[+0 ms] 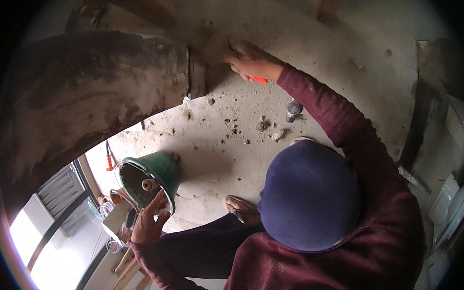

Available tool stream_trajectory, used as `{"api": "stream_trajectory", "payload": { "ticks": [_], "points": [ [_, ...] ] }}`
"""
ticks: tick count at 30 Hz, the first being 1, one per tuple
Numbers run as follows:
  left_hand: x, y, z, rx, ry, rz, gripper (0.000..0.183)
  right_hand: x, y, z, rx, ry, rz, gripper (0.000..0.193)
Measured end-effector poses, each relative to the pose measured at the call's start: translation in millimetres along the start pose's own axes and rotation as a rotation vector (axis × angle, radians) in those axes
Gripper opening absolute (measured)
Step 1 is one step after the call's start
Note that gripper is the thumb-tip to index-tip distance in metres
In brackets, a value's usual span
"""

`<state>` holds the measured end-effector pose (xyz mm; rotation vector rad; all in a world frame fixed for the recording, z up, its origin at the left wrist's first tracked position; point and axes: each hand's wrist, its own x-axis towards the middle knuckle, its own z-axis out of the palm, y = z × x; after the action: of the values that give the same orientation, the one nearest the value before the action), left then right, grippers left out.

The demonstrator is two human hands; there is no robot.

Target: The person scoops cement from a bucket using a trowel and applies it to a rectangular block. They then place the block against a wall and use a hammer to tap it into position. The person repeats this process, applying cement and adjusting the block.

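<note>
Neither of my hands shows. In front of me a person in a blue cap (310, 198) and maroon sweater (292, 273) is low over the floor, seen from above. That person's right hand (254, 62) stretches far ahead, closed round a tool with a red-orange handle (259, 79); the tool's kind is hidden. Their left hand (150, 219), fingers apart, is held beside the rim of a green bucket (164, 168); whether it touches the rim I cannot tell. A round wooden end (149, 184) shows in the bucket's mouth.
A broad, dirty, dark slab (97, 83) curves across the upper left. Rubble bits (263, 124) litter the dusty floor around a dark rounded object (293, 108). An orange-handled tool (109, 162) is near the bucket. Wood pieces (125, 279) lie lower left; white panels (451, 204) stand right.
</note>
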<state>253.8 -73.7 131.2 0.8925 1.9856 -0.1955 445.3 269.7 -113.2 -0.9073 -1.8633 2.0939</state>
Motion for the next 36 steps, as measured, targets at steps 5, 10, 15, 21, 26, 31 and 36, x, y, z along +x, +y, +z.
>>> {"api": "stream_trajectory", "payload": {
  "ticks": [5,10,15,21,26,31,36],
  "points": [
    [-1,7,-1,0.014,-0.002,0.012,0.062,14,-2,17,-0.128,-0.099,-0.028,0.023],
    [-6,8,-4,0.004,-0.014,0.017,0.065,8,9,38,0.061,-0.318,-0.114,0.035],
    [-4,8,-3,0.014,-0.018,0.064,0.067,-18,31,82,0.031,-0.838,0.224,0.040],
    [-29,11,4,0.064,0.042,0.012,0.070,-53,-3,10,0.014,-0.207,0.167,0.037],
    [-38,12,7,0.034,0.082,0.049,0.069,1,-17,-4,0.060,0.040,0.041,0.040],
    [-38,13,11,0.055,0.105,0.086,0.070,7,12,37,-0.012,-0.336,0.153,0.035],
    [-42,8,11,0.044,0.106,0.129,0.071,-51,-5,36,-0.070,-0.547,0.294,0.033]
  ]
}}
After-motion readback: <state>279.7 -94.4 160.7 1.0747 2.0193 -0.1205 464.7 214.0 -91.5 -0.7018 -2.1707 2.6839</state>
